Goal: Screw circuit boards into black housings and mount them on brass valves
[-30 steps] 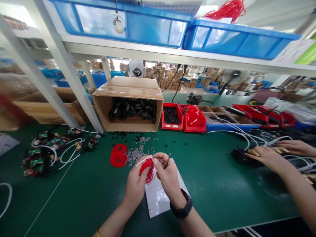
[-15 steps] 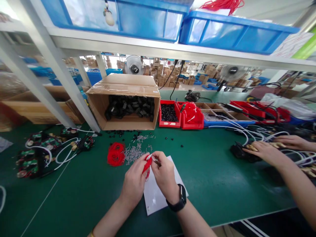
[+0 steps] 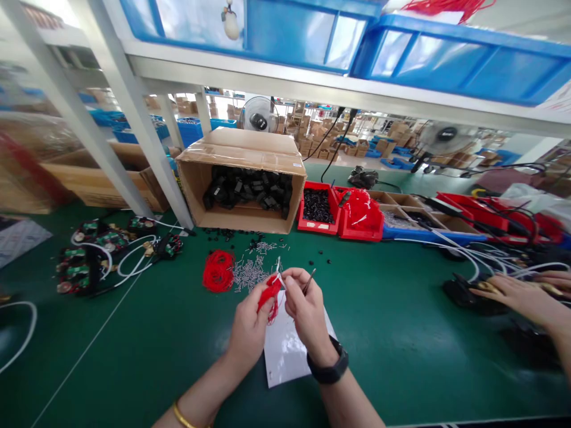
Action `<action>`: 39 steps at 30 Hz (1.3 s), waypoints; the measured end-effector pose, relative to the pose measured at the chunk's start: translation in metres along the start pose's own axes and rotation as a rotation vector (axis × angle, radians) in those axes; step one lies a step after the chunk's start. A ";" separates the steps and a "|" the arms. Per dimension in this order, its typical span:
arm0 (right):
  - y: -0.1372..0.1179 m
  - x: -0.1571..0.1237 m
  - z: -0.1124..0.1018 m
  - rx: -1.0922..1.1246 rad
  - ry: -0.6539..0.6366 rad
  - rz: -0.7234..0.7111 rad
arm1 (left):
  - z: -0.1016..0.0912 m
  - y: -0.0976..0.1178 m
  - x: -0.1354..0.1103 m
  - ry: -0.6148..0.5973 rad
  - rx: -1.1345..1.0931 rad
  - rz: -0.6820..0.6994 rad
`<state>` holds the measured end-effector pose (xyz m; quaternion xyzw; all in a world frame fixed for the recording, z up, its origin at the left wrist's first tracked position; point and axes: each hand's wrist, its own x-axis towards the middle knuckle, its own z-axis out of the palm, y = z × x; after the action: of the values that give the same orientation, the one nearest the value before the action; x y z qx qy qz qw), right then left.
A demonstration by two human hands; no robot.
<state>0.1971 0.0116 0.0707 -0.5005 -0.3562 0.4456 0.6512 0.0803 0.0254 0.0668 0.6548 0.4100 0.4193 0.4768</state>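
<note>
My left hand (image 3: 247, 327) is closed round a bundle of thin red wires (image 3: 270, 290), whose loops hang below the fingers. A white strip (image 3: 279, 266) sticks up from the bundle's top. My right hand (image 3: 307, 318) is closed close beside it, thumb and finger pinched at the white strip. A thin metal tool (image 3: 310, 279), its kind unclear, pokes out between the right fingers. Under both hands lies a white sheet (image 3: 288, 362). To the left are a coil of red wire (image 3: 218, 270) and a heap of small metal pins (image 3: 250, 273).
Behind stands a cardboard box (image 3: 241, 223) of black parts, beside red bins (image 3: 319, 226) and a divided tray (image 3: 428, 235). Circuit board assemblies (image 3: 80, 267) lie left. A shelf (image 3: 289, 92) with blue crates crosses above. At right, a co-worker's hand (image 3: 517, 294) handles brass-coloured parts.
The view has shifted left. My right hand has drawn slightly away from the left one, so the white strip and the metal tool show more plainly. The left hand still grips the red bundle.
</note>
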 end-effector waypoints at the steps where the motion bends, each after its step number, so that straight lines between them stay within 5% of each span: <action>1: -0.003 0.001 -0.002 -0.038 -0.032 0.006 | -0.003 0.000 0.000 -0.010 0.049 0.039; 10: -0.018 0.010 -0.010 -0.148 -0.112 -0.022 | -0.015 -0.003 0.006 -0.118 0.271 0.271; 16: -0.014 0.012 -0.008 0.153 -0.067 0.174 | -0.018 0.001 0.002 -0.121 0.180 0.125; 20: -0.014 0.011 -0.011 -0.021 -0.059 0.089 | -0.023 0.000 0.002 -0.073 0.126 0.099; 26: -0.021 0.005 -0.009 -0.268 -0.160 0.084 | -0.025 -0.008 0.005 -0.099 0.253 0.313; 31: -0.015 0.004 -0.002 -0.312 -0.116 0.077 | -0.026 -0.021 0.007 -0.112 0.389 0.508; 36: -0.014 0.000 -0.002 -0.190 -0.150 0.096 | -0.030 -0.026 0.010 -0.091 0.445 0.567; 39: -0.015 -0.001 -0.005 -0.269 -0.143 -0.008 | -0.029 -0.022 0.010 -0.139 0.451 0.556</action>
<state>0.2048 0.0070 0.0843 -0.5487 -0.4603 0.4258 0.5530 0.0531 0.0476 0.0524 0.8569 0.2652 0.3863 0.2149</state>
